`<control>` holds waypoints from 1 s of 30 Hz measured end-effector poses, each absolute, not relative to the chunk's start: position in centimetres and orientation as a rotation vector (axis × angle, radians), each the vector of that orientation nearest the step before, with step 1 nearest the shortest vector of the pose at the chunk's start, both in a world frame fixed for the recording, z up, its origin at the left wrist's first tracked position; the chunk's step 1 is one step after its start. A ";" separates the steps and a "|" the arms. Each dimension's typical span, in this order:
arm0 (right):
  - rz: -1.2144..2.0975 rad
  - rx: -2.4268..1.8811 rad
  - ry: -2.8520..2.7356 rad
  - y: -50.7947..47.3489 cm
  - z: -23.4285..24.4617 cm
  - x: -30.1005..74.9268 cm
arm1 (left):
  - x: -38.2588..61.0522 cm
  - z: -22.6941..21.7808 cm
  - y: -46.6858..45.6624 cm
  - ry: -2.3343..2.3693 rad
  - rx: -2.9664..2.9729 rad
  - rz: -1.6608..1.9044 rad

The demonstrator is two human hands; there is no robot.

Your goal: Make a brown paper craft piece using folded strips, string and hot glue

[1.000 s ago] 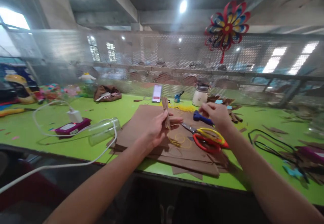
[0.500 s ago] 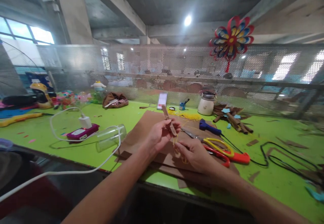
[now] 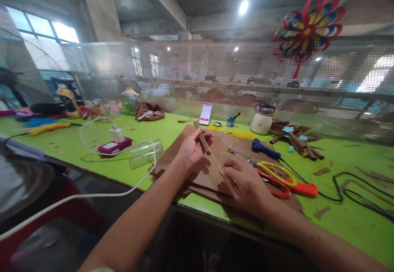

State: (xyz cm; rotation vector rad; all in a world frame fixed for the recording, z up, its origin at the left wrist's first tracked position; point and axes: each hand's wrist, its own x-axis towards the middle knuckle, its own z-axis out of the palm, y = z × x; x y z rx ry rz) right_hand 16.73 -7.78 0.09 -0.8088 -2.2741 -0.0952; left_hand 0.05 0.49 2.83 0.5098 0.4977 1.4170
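Green paint covers the long worktop (image 3: 347, 151), and behind it stands a metal screen (image 3: 172, 65) full of little holes. Near the front edge lie some big brown sheets (image 3: 172, 153), and both hands are up above them. Fingers of the left hand (image 3: 192, 151) are closed around a thin brown strip (image 3: 203, 141) that tilts up and away. Fingers of the right hand (image 3: 244, 181) pinch a yellow thread (image 3: 214, 160) that runs from the low end of the strip, with a loose loop beside it.

What could go wrong? If the right hand pulls too hard, the thin thread may snap or slide off the strip. If the left hand squeezes too much, the strip may bend. A slack thread could get into a tangle, because that loop is loose. Scissors (image 3: 272, 176) with red and yellow handles lie just beside the right hand, so a careless bump could push them or poke someone. On the other side, a white cable (image 3: 107, 194) hangs over the edge near the left arm. An elbow that catches it might drag the purple box (image 3: 115, 146) or roll the clear cup (image 3: 143, 157).
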 end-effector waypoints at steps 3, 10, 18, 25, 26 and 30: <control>-0.004 -0.576 -2.318 -8.4 0.9 16.2 | 0.1 2.6 0.7 0.539 0.479 1.399; 0.612 -0.557 -2.397 -8.8 1.3 15.5 | 1.0 1.9 0.2 0.608 0.488 1.307; 0.155 -0.742 -2.295 -9.8 -2.3 11.9 | 1.1 0.7 1.0 0.698 0.412 1.397; -0.108 -0.625 -2.377 -10.8 -3.5 10.3 | 0.1 0.9 1.2 0.680 0.408 1.402; -0.112 -0.631 -2.390 -10.8 -3.6 10.3 | 0.0 0.9 1.2 0.678 0.413 1.394; -0.123 -0.576 -2.431 -10.8 -3.7 10.7 | 0.3 0.7 1.2 0.660 0.442 1.368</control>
